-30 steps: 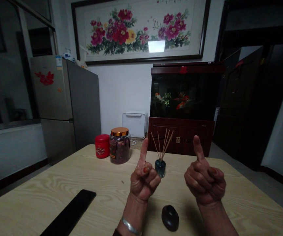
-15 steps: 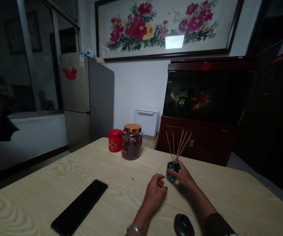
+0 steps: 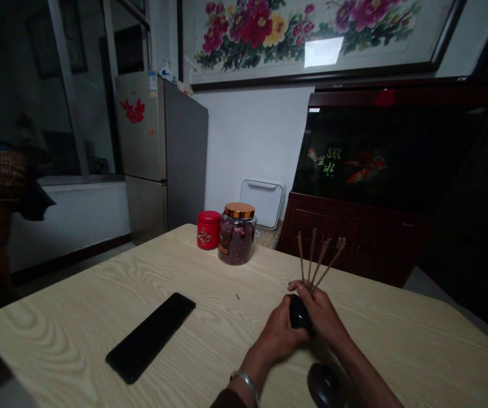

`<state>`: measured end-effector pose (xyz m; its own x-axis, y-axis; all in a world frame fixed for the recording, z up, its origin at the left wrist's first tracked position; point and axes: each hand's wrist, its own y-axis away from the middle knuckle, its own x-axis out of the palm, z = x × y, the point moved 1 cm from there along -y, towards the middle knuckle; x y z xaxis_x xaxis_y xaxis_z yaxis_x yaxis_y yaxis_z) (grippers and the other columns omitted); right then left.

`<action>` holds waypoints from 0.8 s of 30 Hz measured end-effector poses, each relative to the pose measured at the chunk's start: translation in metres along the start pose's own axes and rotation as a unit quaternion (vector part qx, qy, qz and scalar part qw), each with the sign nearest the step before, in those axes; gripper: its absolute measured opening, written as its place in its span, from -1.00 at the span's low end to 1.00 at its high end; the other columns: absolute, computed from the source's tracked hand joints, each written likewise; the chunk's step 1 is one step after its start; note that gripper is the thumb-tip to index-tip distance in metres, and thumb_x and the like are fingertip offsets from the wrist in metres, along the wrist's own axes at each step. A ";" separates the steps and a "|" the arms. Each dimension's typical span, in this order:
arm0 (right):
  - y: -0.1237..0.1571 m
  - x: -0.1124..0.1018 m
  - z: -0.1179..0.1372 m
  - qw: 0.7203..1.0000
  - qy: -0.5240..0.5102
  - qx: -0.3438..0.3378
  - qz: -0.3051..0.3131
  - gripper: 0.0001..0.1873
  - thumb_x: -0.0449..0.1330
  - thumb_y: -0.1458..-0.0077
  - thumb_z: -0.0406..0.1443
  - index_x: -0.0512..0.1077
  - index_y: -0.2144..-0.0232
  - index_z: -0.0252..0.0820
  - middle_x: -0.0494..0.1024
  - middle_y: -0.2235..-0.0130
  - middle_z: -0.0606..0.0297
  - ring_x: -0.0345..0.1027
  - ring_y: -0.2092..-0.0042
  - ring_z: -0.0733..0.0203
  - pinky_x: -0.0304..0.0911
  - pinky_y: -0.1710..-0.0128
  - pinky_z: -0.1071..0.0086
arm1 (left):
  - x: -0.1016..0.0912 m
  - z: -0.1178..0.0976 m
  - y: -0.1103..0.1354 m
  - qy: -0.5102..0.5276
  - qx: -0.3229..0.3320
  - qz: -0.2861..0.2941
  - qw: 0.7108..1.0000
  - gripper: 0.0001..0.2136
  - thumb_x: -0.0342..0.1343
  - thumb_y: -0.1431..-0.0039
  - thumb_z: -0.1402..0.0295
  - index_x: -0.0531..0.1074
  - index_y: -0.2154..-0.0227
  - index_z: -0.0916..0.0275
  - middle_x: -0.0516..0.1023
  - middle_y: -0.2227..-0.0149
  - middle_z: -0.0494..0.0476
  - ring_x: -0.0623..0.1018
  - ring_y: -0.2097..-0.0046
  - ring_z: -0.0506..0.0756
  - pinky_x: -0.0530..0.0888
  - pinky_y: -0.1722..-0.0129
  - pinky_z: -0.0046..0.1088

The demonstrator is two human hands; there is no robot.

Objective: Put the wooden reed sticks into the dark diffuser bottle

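A reed diffuser, a small dark glass bottle point(image 3: 298, 313) with several thin reed sticks point(image 3: 321, 263) fanning up from its top, is between my two hands. My left hand point(image 3: 278, 334), a silver bangle at its wrist, is closed around the left and lower side of the bottle. On the right side and the neck, at the foot of the sticks, my right hand point(image 3: 324, 313) is closed too. My fingers hide the bottle's mouth and much of its body. A dark, shiny oval object point(image 3: 324, 385) lies on the table below my right wrist.
The pale wood-grain table point(image 3: 176, 362) bears a long black flat slab point(image 3: 150, 337) on the left. Toward the far edge stand a red canister point(image 3: 209, 231) and a copper-lidded jar point(image 3: 236, 241) of dried flowers. A tiny brown bit point(image 3: 238, 296) lies mid-table.
My left hand has moved from beside the bottle onto it. My right hand has shifted up toward the neck. The bottle now appears tilted, and the camera view has shifted.
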<state>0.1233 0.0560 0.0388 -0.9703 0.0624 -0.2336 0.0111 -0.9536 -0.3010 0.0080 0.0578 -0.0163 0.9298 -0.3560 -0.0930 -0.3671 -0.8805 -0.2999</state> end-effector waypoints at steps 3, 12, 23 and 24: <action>-0.011 0.001 0.037 0.989 -0.126 -0.043 -0.059 -0.53 0.17 -0.09 0.11 0.41 0.48 -0.17 0.56 0.37 0.21 0.47 0.21 0.10 0.32 0.07 0.21 | -0.001 0.000 0.001 -0.010 -0.015 -0.009 1.000 -0.44 0.37 0.16 0.37 0.35 0.04 0.27 0.50 0.17 0.12 0.45 0.19 0.12 0.36 0.23 -0.43; 0.001 -0.144 0.021 0.936 0.335 0.065 -0.091 -0.66 0.17 -0.03 0.02 0.35 0.49 -0.11 0.40 0.54 0.31 0.26 0.52 0.21 0.05 0.53 0.36 | -0.002 0.007 0.002 0.005 -0.032 -0.015 0.999 -0.31 0.44 0.24 0.28 0.34 -0.02 0.24 0.49 0.14 0.15 0.45 0.14 0.14 0.36 0.17 -0.40; 0.085 -0.129 -0.040 0.797 0.598 0.065 0.043 -0.59 0.00 -0.16 -0.01 0.49 0.20 -0.11 0.53 0.13 0.04 0.41 0.07 -0.17 0.23 0.13 0.08 | -0.002 0.006 0.001 -0.012 -0.027 -0.017 0.999 -0.33 0.43 0.23 0.25 0.35 0.00 0.25 0.50 0.17 0.13 0.46 0.17 0.14 0.37 0.20 -0.39; 0.085 -0.122 -0.028 0.811 0.579 0.060 0.048 -0.58 0.02 -0.15 0.02 0.50 0.18 -0.09 0.52 0.08 0.05 0.39 0.03 -0.17 0.23 0.09 0.07 | -0.002 0.006 0.001 -0.012 -0.028 -0.015 0.999 -0.33 0.43 0.23 0.24 0.35 0.00 0.25 0.50 0.17 0.12 0.46 0.17 0.14 0.37 0.20 -0.40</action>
<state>0.2493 -0.0244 0.0160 -0.0871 0.1553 -0.9840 -0.0180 -0.9879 -0.1543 0.0058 0.0596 -0.0217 0.9402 -0.3229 -0.1085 -0.3402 -0.9069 -0.2486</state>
